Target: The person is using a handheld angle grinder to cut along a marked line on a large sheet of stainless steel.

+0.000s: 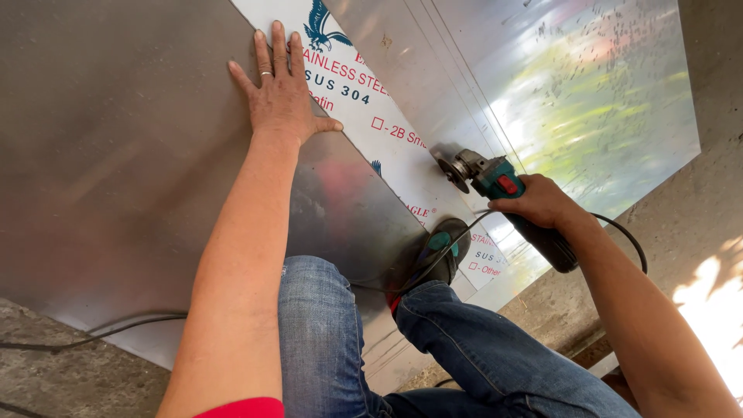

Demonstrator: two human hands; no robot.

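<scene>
On the ground lies one large stainless steel sheet (116,155), flat, smooth and dull grey at left, mirror-bright at far right where it reflects green and yellow light. One white protective film strip (402,155) with red and blue print runs diagonally across it from far centre to near right. Left hand (280,89): fingers spread and extended, palm pressed flat on the bare metal at the strip's left edge; one plain ring on a finger. Right hand (542,203): closed in a full grip around the body of one angle grinder (507,197), teal housing with a red switch and dark rear handle. Grinder's round disc (451,172) stands at the strip's right edge, down at the sheet surface; actual contact cannot be confirmed. One black power cord (619,232) loops from the tool's rear. One shoe (437,255), dark with teal patch, is planted on the sheet near the grinder. Legs in blue denim (325,333). Rough concrete floor (696,193) at right and near left
</scene>
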